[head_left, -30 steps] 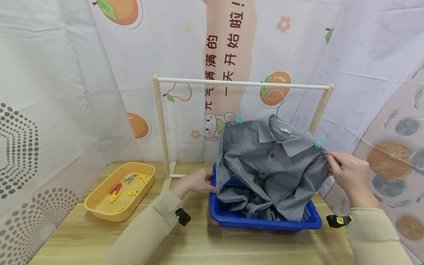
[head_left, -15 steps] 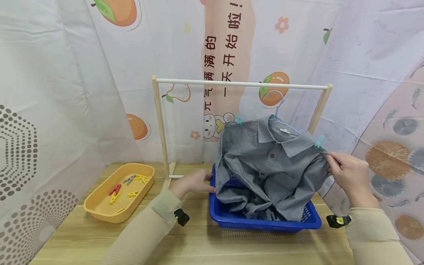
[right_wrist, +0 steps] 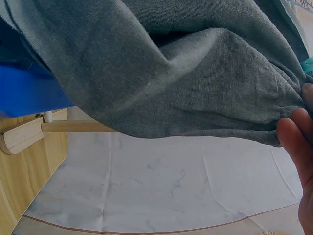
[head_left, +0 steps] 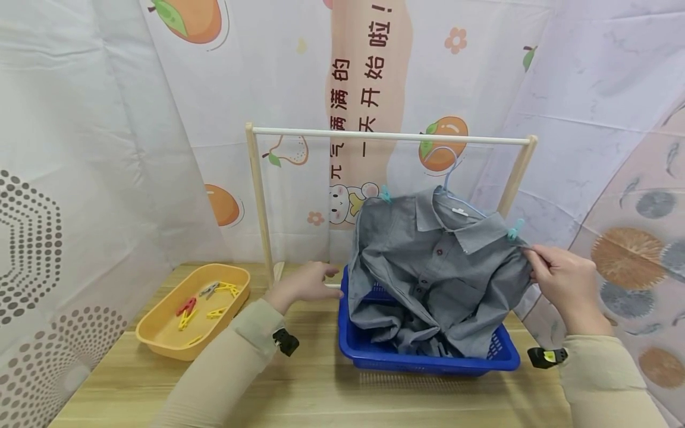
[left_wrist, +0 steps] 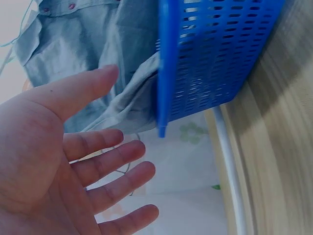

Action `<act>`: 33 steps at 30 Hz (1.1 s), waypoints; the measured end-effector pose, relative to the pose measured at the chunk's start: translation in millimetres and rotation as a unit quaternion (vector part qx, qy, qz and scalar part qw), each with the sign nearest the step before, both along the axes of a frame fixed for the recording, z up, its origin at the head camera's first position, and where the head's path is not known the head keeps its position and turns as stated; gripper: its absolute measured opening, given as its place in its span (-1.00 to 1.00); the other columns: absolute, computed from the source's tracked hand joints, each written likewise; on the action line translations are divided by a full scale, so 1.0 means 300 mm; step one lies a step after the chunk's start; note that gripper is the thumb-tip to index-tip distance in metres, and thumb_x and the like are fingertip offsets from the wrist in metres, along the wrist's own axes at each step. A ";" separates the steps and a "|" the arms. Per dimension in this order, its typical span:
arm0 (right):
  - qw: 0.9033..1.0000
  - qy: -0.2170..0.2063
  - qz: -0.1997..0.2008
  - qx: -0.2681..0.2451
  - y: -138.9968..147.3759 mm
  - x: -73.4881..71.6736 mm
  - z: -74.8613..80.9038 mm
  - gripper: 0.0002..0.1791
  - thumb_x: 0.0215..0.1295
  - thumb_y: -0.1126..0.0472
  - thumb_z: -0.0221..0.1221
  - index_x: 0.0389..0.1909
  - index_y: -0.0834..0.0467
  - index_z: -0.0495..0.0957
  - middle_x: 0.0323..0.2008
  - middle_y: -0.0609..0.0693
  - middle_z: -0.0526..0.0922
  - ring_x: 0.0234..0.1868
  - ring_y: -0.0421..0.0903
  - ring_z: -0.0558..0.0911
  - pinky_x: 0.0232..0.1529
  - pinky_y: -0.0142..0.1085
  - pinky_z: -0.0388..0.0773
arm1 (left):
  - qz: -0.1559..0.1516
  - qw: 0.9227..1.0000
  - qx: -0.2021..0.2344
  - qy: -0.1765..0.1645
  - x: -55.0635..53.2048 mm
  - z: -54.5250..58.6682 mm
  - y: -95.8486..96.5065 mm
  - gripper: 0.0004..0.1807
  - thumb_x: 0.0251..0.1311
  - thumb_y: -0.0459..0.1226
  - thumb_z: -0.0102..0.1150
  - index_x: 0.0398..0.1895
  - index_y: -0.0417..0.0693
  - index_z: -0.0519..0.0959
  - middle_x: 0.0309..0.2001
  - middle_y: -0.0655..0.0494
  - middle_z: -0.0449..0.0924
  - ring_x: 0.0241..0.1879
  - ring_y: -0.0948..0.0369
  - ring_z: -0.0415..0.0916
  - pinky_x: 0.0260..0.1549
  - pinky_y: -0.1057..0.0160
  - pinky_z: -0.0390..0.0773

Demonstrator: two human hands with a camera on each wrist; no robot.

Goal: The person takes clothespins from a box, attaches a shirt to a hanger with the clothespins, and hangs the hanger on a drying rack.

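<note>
A grey button-up shirt (head_left: 449, 261) sits on a light blue hanger (head_left: 448, 169), its lower part bunched in a blue basket (head_left: 428, 364). One teal clothespin (head_left: 386, 194) grips the shoulder on the left, and another teal clothespin (head_left: 516, 229) the shoulder on the right. My right hand (head_left: 569, 285) pinches the shirt's right-side shoulder between thumb and fingers; the right wrist view shows the cloth (right_wrist: 195, 93) stretched from them. My left hand (head_left: 304, 284) is beside the basket's left rim, fingers spread and holding nothing, as the left wrist view of the palm (left_wrist: 44, 181) shows.
A wooden rack with a white rod (head_left: 390, 135) stands behind the basket; the hanger's hook is below the rod in the head view. A yellow tray (head_left: 155, 348) holding red, grey and yellow clothespins lies left on the wooden table (head_left: 299, 392). Printed curtains surround it.
My left hand has come off the shirt's left side and the basket rim, moving a little left and up, with its fingers spreading. The right hand and the shirt have stayed put.
</note>
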State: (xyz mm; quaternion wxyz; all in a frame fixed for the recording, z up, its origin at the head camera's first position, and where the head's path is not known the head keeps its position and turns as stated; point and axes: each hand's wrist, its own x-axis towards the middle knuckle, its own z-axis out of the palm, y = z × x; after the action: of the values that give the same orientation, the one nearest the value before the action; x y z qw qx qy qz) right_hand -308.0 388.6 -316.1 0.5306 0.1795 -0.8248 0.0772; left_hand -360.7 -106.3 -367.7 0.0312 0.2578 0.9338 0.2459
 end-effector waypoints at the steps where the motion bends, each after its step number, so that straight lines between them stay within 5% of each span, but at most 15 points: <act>1: 1.000 0.000 0.000 0.001 0.000 0.000 0.000 -0.91 0.17 0.33 0.32 -0.34 0.24 0.76 -0.61 0.07 0.70 -0.63 -0.04 0.58 -0.57 -0.09 0.43 | 0.000 1.000 0.007 0.003 0.001 0.008 -0.002 -0.28 0.20 -0.02 0.42 0.33 -0.27 0.51 0.21 -0.15 0.59 0.21 -0.09 0.53 0.17 -0.04 0.51; 15: 1.000 0.004 0.006 -0.001 0.005 -0.005 -0.002 -0.92 0.17 0.31 0.32 -0.37 0.22 0.76 -0.65 0.03 0.68 -0.64 -0.18 0.53 -0.59 -0.16 0.41 | 0.004 0.997 0.050 0.063 0.006 0.078 -0.015 -0.19 0.21 -0.04 0.43 0.46 -0.19 0.38 0.33 -0.13 0.48 0.19 -0.06 0.53 0.16 -0.02 0.52; 33: 1.000 0.000 0.002 0.002 -0.006 0.003 0.005 -0.91 0.17 0.33 0.31 -0.34 0.24 0.76 -0.63 0.06 0.69 -0.63 -0.02 0.59 -0.57 -0.09 0.43 | 0.025 0.987 0.071 0.140 0.013 0.111 -0.006 -0.04 0.12 0.13 0.46 0.54 0.06 0.29 0.49 0.03 0.26 0.43 -0.02 0.25 0.32 -0.10 0.33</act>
State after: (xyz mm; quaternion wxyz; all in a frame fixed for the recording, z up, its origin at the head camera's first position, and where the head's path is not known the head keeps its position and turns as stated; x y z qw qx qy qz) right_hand -307.1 386.7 -314.5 0.5298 0.1820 -0.8248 0.0762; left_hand -356.9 -108.1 -334.3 -0.1242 0.2679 0.9153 0.2740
